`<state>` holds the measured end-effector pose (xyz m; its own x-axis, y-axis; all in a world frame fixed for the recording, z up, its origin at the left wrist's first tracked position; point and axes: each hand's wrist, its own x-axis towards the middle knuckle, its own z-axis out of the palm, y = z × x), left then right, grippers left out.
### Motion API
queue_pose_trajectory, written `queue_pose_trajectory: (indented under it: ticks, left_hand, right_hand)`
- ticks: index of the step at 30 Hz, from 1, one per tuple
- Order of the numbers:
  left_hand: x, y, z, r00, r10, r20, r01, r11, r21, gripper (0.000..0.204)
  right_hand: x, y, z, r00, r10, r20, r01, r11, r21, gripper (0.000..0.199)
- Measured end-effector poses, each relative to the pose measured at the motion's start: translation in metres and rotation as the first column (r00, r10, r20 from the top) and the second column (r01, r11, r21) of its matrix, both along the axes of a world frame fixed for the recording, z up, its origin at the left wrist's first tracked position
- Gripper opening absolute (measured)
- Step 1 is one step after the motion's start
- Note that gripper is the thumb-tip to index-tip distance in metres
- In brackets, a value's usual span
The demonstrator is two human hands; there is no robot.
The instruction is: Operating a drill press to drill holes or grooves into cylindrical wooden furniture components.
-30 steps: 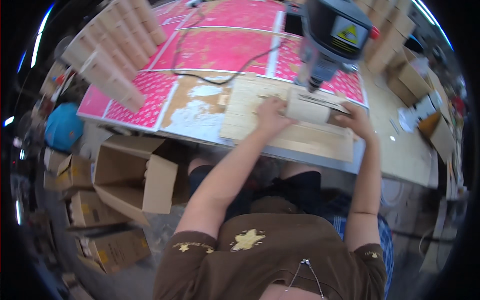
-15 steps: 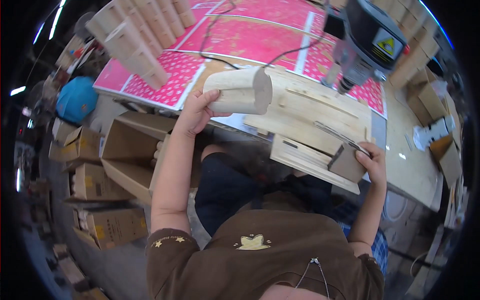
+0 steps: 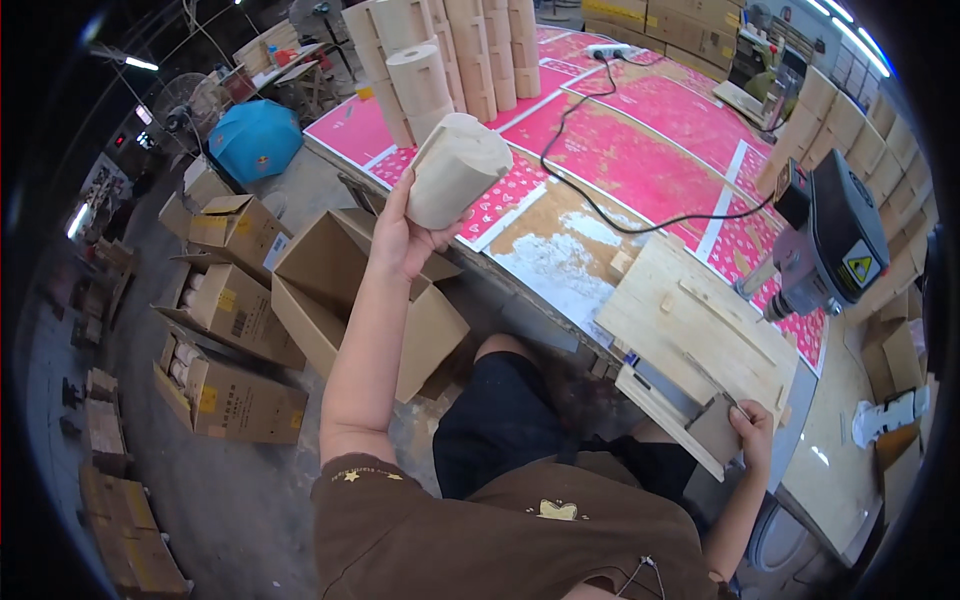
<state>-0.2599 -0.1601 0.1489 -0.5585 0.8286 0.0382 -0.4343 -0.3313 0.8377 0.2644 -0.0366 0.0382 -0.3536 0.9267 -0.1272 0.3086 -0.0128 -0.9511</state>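
My left hand point(image 3: 415, 235) grips a pale rounded wooden block point(image 3: 455, 165), held tilted in the air over the left edge of the table. Fingers and thumb close around the block's lower end. At the right, my right hand point(image 3: 752, 425) pinches the edge of a flat grey-brown piece point(image 3: 715, 430). That piece lies against the near side of a light wooden board with strips point(image 3: 690, 295), which has a narrow wooden ledge point(image 3: 665, 415) along its front. Just beyond the board stands a drill press point(image 3: 830, 245), its chuck above the table.
Stacks of similar wooden blocks point(image 3: 415, 75) stand at the far left of the pink-covered table point(image 3: 640, 110); more rise at the far right. A black cable point(image 3: 565, 170) crosses the tabletop. Open cardboard boxes point(image 3: 330, 275) sit on the floor at left, near a blue umbrella point(image 3: 255, 140).
The view has swung left. My left hand has carried the wooden block away from the board, toward the stacked blocks, and tilted it. My right hand stays on the flat piece.
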Motion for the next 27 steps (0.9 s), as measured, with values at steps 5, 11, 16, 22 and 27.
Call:
queue_pose_trajectory:
  ticks: [5,11,16,22,27]
  left_hand:
    - [-0.009,-0.009,0.024,0.927,0.251,-0.279,-0.272,0.962,-0.038,0.038]
    - [-0.005,-0.006,0.021,0.957,0.186,-0.223,-0.200,0.979,-0.043,0.046]
    - [0.010,0.003,-0.003,0.980,-0.075,0.186,0.063,0.996,0.069,0.056]
    - [0.020,0.014,-0.039,0.645,-0.658,0.388,0.460,0.740,0.490,0.056]
    - [0.024,0.020,-0.046,0.585,-0.738,0.335,0.506,0.656,0.561,0.058]
  right_hand:
    - [0.000,0.003,-0.003,1.000,0.002,0.014,-0.001,1.000,-0.017,0.019]
    - [-0.013,-0.008,0.010,0.998,0.001,0.058,0.002,0.999,-0.045,0.020]
    - [-0.012,-0.018,0.015,0.997,0.081,0.018,-0.078,0.992,-0.099,0.018]
    - [0.004,-0.012,0.002,0.987,-0.087,-0.137,0.071,0.990,-0.119,0.016]
    - [0.014,-0.012,-0.015,0.971,-0.207,-0.119,0.181,0.963,-0.201,0.014]
